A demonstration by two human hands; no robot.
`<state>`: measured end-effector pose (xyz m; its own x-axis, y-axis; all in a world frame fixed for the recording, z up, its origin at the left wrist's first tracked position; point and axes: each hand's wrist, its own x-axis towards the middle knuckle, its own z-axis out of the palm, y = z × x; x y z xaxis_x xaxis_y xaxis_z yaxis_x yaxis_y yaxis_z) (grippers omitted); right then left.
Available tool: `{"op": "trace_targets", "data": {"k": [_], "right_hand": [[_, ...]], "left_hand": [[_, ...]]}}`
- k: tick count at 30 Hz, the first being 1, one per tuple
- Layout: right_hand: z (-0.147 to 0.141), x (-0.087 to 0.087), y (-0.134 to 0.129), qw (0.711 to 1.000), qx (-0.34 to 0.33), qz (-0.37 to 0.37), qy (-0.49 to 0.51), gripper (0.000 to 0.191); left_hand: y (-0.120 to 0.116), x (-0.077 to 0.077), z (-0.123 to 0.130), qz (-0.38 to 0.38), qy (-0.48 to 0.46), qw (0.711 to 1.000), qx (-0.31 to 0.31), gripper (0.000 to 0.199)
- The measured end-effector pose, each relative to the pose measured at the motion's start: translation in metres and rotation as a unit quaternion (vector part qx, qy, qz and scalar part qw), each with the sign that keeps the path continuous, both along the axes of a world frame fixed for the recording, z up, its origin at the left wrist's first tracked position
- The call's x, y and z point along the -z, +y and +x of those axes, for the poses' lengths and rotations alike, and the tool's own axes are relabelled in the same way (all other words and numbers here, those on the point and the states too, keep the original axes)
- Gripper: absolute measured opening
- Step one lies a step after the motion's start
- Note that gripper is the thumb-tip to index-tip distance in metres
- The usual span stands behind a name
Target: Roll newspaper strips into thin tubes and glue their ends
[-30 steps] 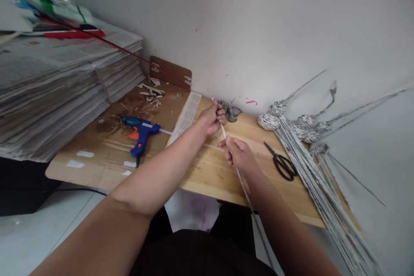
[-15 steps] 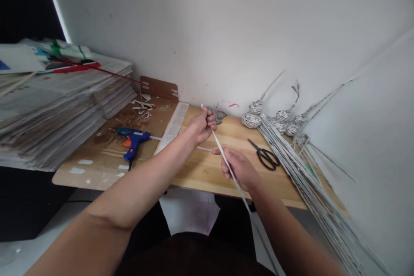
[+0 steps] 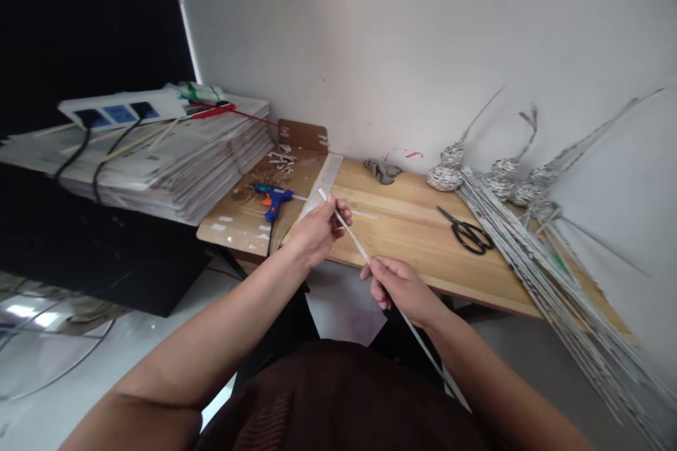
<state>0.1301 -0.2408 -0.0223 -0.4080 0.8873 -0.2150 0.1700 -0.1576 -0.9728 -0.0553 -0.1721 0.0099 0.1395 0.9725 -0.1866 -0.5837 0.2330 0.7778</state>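
A thin, pale rolled-paper stick (image 3: 355, 242) runs slantwise between my two hands, over the front edge of the table. Near its upper tip, my left hand (image 3: 321, 227) pinches it between thumb and fingers. My right hand (image 3: 403, 287) is closed around it lower down, and the rest of the stick passes below that hand toward my lap. Beyond my left hand a blue glue gun (image 3: 275, 202) lies on a cardboard sheet (image 3: 240, 229). Black-handled scissors (image 3: 468, 232) rest on the wooden tabletop (image 3: 391, 208), to the right of my hands.
Woven paper gourd shapes (image 3: 446, 173) stand along the wall, beside a long bundle of paper sticks (image 3: 521, 275) overhanging the table's right edge. A grey cloth (image 3: 381, 170) lies at the back. On the left, a tall newspaper stack (image 3: 211, 162) carries a power strip (image 3: 124, 110).
The view has swung left and down, bringing the power strip into sight. Both hands have come nearer my body, still holding the stick, and the left hand's grip shows more of its tip.
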Motion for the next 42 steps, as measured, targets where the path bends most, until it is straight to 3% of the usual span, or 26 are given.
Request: {"op": "trace_targets", "data": {"k": [3, 8, 9, 13, 14, 18, 20, 23, 24, 26, 29, 30, 35, 40, 42], "right_hand": [[-0.01, 0.002, -0.007, 0.999, -0.028, -0.042, 0.0, 0.04], [-0.037, -0.001, -0.009, 0.997, -0.013, 0.059, -0.039, 0.033], [-0.042, -0.001, -0.009, 0.998, -0.023, 0.05, -0.029, 0.035], [-0.053, -0.003, -0.009, 0.988, -0.108, -0.102, 0.044, 0.04], [-0.056, -0.003, -0.009, 0.988, -0.109, -0.098, 0.038, 0.039], [-0.07, -0.005, -0.009, 0.995, -0.062, 0.059, -0.048, 0.035], [-0.076, -0.004, -0.007, 0.996, -0.077, 0.024, -0.031, 0.038], [-0.083, -0.003, -0.002, 0.987, -0.123, -0.104, 0.025, 0.042], [-0.085, -0.004, 0.0, 0.986, -0.127, -0.105, 0.022, 0.04], [-0.089, -0.007, 0.001, 0.994, -0.107, -0.016, -0.028, 0.035], [-0.096, -0.012, 0.004, 0.982, -0.08, 0.13, -0.108, 0.03], [-0.098, -0.012, 0.005, 0.983, -0.089, 0.123, -0.108, 0.032], [-0.103, -0.01, 0.019, 0.984, -0.158, -0.086, -0.012, 0.041], [-0.109, -0.014, 0.026, 0.99, -0.127, 0.022, -0.062, 0.035], [-0.112, -0.012, 0.028, 0.989, -0.139, -0.033, -0.031, 0.038]], "left_hand": [[-0.023, 0.01, -0.016, 0.009, 0.011, 1.0, 0.0, 0.029], [-0.056, 0.021, -0.03, 0.005, 0.0, 1.0, 0.001, 0.024], [-0.061, 0.022, -0.033, 0.012, -0.002, 1.0, 0.003, 0.024], [-0.075, 0.024, -0.05, 0.026, -0.007, 0.999, 0.024, 0.023], [-0.076, 0.025, -0.054, 0.026, -0.009, 0.999, 0.025, 0.023], [-0.08, 0.029, -0.067, 0.012, -0.013, 1.0, 0.005, 0.018], [-0.081, 0.031, -0.072, 0.009, -0.011, 1.0, 0.006, 0.018], [-0.081, 0.033, -0.078, 0.011, -0.014, 1.0, 0.019, 0.018], [-0.08, 0.034, -0.08, 0.01, -0.015, 1.0, 0.018, 0.019], [-0.079, 0.037, -0.083, 0.005, -0.018, 1.0, 0.008, 0.02], [-0.076, 0.04, -0.085, -0.002, -0.022, 1.0, -0.014, 0.019], [-0.075, 0.041, -0.086, -0.004, -0.023, 1.0, -0.017, 0.018], [-0.071, 0.04, -0.093, -0.004, -0.027, 1.0, -0.008, 0.02], [-0.066, 0.041, -0.097, -0.006, -0.028, 0.999, -0.025, 0.021], [-0.065, 0.041, -0.098, -0.007, -0.029, 0.999, -0.026, 0.021]]}}
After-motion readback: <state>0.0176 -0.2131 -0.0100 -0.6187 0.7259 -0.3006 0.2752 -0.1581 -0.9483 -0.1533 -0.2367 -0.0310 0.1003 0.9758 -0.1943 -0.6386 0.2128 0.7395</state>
